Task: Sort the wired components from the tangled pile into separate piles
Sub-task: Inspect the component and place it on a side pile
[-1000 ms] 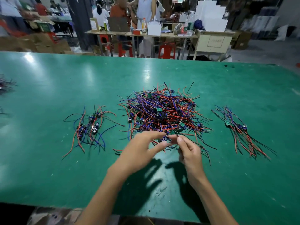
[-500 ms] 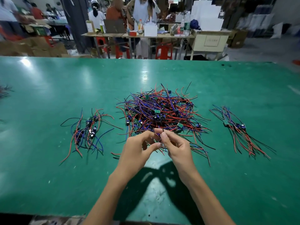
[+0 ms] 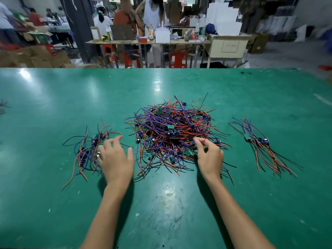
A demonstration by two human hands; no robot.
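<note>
A big tangled pile [image 3: 172, 133] of red, blue and black wired components lies mid-table. A small sorted pile [image 3: 86, 150] sits to its left and another sorted pile [image 3: 260, 146] to its right. My left hand [image 3: 115, 159] hovers over the right side of the left pile, fingers spread and relaxed; a small silvery part [image 3: 98, 155] shows at its edge. My right hand [image 3: 210, 155] is at the tangled pile's near right edge, its curled fingertips pinching a red wire there.
The green table [image 3: 161, 203] stretches wide around the piles. A few stray wires [image 3: 3, 105] lie at the far left edge. Beyond the table's far edge are people, work tables, red stools and cardboard boxes.
My hands were together at the near edge of the tangled pile, pinching a component. They have parted: the left moved to the left pile, the right to the tangle's right side.
</note>
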